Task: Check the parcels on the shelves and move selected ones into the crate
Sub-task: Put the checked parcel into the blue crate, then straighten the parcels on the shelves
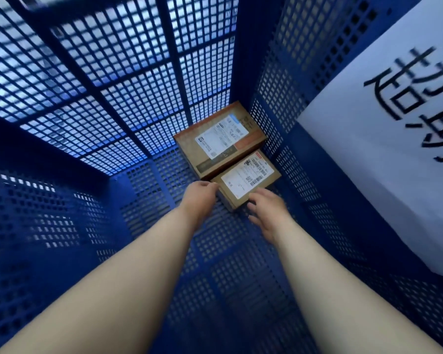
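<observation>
Down on the crate (149, 200) floor, the small parcel (246, 182) is lying against the larger parcel (215, 144) in the corner. The left hand (200, 198) is gripping its corner; the right hand (266, 210) is hovering loose-fingered beside it. Placement looks nearly done: releasing comes next.

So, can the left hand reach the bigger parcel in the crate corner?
Probably yes: the bigger parcel has its top bare, and the left hand is just short of it, at the smaller parcel.

place: likely parcel depot | evidence: blue mesh crate (62, 213), labelled cardboard parcels (215, 146), printed sign (394, 154)
</observation>
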`<action>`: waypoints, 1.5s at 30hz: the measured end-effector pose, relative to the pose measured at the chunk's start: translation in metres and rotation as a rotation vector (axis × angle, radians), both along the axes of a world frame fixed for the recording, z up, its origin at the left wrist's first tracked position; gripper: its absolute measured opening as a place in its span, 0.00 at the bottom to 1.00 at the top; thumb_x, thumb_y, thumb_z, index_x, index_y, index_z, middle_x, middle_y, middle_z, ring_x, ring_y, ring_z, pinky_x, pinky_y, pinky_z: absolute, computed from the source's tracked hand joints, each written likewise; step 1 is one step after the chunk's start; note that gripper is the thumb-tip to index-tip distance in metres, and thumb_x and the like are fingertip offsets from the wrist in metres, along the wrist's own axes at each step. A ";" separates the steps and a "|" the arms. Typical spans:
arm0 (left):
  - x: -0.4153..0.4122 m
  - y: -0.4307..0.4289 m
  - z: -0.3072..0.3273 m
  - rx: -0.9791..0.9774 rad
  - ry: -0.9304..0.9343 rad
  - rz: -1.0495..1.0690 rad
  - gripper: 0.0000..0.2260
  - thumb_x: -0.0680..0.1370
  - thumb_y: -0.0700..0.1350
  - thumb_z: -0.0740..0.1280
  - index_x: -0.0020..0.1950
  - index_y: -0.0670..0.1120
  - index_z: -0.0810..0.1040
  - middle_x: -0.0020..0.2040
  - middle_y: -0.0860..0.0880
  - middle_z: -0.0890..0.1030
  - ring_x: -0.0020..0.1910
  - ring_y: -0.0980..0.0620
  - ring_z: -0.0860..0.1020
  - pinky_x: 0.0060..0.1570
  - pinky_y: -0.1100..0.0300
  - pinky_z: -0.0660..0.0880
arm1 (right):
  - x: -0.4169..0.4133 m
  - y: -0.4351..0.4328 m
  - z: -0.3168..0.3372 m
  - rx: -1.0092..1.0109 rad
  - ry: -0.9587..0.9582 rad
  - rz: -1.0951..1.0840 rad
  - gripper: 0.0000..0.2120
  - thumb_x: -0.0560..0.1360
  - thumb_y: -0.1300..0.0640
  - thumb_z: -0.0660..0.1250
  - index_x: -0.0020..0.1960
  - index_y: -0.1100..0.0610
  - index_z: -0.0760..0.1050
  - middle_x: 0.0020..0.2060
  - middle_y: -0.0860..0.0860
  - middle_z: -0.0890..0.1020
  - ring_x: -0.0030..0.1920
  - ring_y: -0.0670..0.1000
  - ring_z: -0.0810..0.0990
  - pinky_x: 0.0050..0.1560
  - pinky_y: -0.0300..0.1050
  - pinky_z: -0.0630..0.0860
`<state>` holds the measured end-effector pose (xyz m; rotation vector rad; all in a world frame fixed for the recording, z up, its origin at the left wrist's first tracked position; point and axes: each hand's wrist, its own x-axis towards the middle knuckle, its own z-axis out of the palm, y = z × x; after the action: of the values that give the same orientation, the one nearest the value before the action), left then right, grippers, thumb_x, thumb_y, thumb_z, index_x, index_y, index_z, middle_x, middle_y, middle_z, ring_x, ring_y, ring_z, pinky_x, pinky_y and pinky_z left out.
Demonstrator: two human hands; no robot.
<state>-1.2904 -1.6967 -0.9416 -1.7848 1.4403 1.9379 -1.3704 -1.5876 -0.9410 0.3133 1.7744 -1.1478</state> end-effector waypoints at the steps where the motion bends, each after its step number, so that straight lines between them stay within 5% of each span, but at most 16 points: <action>1: 0.001 0.000 0.014 -0.024 0.008 0.021 0.08 0.81 0.45 0.59 0.44 0.48 0.75 0.40 0.50 0.75 0.44 0.49 0.73 0.46 0.53 0.73 | 0.000 -0.003 0.011 0.005 0.025 0.020 0.18 0.79 0.60 0.61 0.68 0.55 0.71 0.65 0.54 0.76 0.63 0.52 0.74 0.67 0.52 0.71; 5: 0.009 -0.001 0.084 -0.101 0.063 0.121 0.09 0.80 0.43 0.59 0.56 0.43 0.76 0.42 0.47 0.78 0.42 0.48 0.76 0.39 0.56 0.72 | 0.001 -0.019 0.078 -0.030 0.088 0.157 0.18 0.78 0.61 0.61 0.67 0.56 0.73 0.62 0.54 0.78 0.61 0.53 0.76 0.62 0.50 0.73; 10: 0.030 -0.003 0.203 -0.171 0.182 0.303 0.09 0.81 0.40 0.57 0.59 0.45 0.74 0.44 0.50 0.79 0.41 0.54 0.77 0.38 0.61 0.72 | 0.011 -0.035 0.194 -0.120 0.189 0.357 0.16 0.79 0.61 0.60 0.65 0.57 0.75 0.61 0.55 0.79 0.60 0.53 0.77 0.59 0.47 0.75; 13: 0.051 0.002 0.285 -0.217 0.267 0.424 0.09 0.81 0.39 0.57 0.57 0.45 0.75 0.43 0.51 0.80 0.38 0.55 0.78 0.36 0.61 0.71 | 0.023 -0.038 0.277 -0.205 0.270 0.456 0.13 0.79 0.63 0.60 0.61 0.56 0.77 0.53 0.53 0.81 0.50 0.49 0.79 0.42 0.34 0.75; 16: 0.081 0.015 0.372 -0.286 0.338 0.507 0.08 0.80 0.38 0.58 0.53 0.45 0.76 0.45 0.49 0.80 0.38 0.53 0.78 0.35 0.61 0.71 | 0.038 -0.040 0.364 -0.284 0.376 0.594 0.14 0.79 0.63 0.60 0.62 0.60 0.77 0.56 0.54 0.81 0.53 0.50 0.79 0.46 0.38 0.73; 20: 0.128 0.039 0.485 -0.368 0.438 0.631 0.08 0.80 0.37 0.59 0.49 0.45 0.77 0.44 0.47 0.81 0.38 0.51 0.77 0.37 0.58 0.72 | 0.070 -0.036 0.487 -0.419 0.453 0.740 0.13 0.79 0.63 0.61 0.60 0.58 0.79 0.52 0.53 0.82 0.42 0.45 0.76 0.39 0.35 0.69; 26: 0.210 0.082 0.634 -0.505 0.511 0.751 0.08 0.81 0.39 0.58 0.55 0.43 0.77 0.47 0.46 0.81 0.43 0.49 0.79 0.43 0.56 0.75 | 0.140 -0.013 0.655 -0.636 0.518 0.900 0.13 0.79 0.60 0.61 0.59 0.54 0.80 0.53 0.51 0.83 0.54 0.51 0.81 0.55 0.45 0.75; 33: 0.305 0.151 0.788 -0.730 0.613 0.812 0.09 0.81 0.38 0.58 0.51 0.45 0.78 0.44 0.47 0.82 0.40 0.50 0.79 0.44 0.57 0.75 | 0.237 0.040 0.803 -0.878 0.498 1.002 0.12 0.79 0.63 0.60 0.51 0.51 0.80 0.50 0.52 0.84 0.49 0.51 0.80 0.49 0.43 0.73; 40: 0.426 0.269 0.886 -0.953 0.647 0.875 0.09 0.81 0.38 0.59 0.55 0.44 0.78 0.47 0.46 0.82 0.41 0.50 0.79 0.44 0.58 0.76 | 0.363 0.124 0.900 -1.085 0.444 1.133 0.12 0.79 0.63 0.60 0.55 0.54 0.80 0.52 0.53 0.84 0.50 0.51 0.82 0.49 0.41 0.76; 45: 0.525 0.363 0.927 -1.129 0.501 0.993 0.09 0.80 0.38 0.60 0.56 0.46 0.78 0.46 0.48 0.82 0.39 0.53 0.79 0.41 0.60 0.75 | 0.467 0.183 0.944 -1.174 0.320 1.264 0.12 0.80 0.62 0.59 0.52 0.52 0.80 0.52 0.53 0.84 0.54 0.53 0.82 0.58 0.50 0.75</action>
<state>-0.7650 -1.3341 -0.0146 -3.1029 2.4682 2.2305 -0.9039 -1.4046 0.0027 -1.5137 0.8625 -1.0167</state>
